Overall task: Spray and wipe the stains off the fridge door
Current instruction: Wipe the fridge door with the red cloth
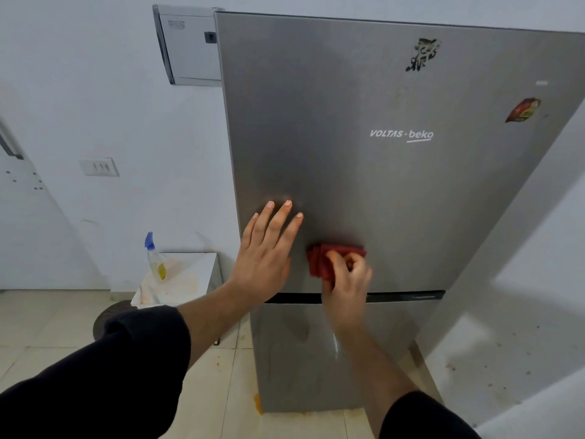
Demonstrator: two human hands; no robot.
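A person in dark sleeves stands at a silver fridge, both hands on the upper fridge door [380, 191]. The left hand [266, 258] lies flat against the metal near the door's left edge, fingers straight and slightly spread. Just beside it, the right hand [348, 280] grips a bunched red cloth [319, 259] and holds it to the lower part of the same door, just above the dark gap [408, 296] that parts it from the lower door [316, 359]. That hand is blurred, so the exact lie of its fingers around the cloth cannot be made out.

Higher on the door are a torn black-and-white sticker remnant [422, 55], a red sticker or magnet [523, 110] near the right edge, and the white brand lettering [401, 134] between and below them.

The spray bottle [155, 258], clear with a blue trigger head and a little yellow liquid, stands upright on a small white counter [193, 274] to the left of the fridge, well apart from both hands. The counter's top appears smeared with faint orange marks. An orange stain [257, 403] shows on the tiled floor at the fridge's front left corner. A switch plate [98, 167] and a white wall box [190, 45] hang on the wall behind.
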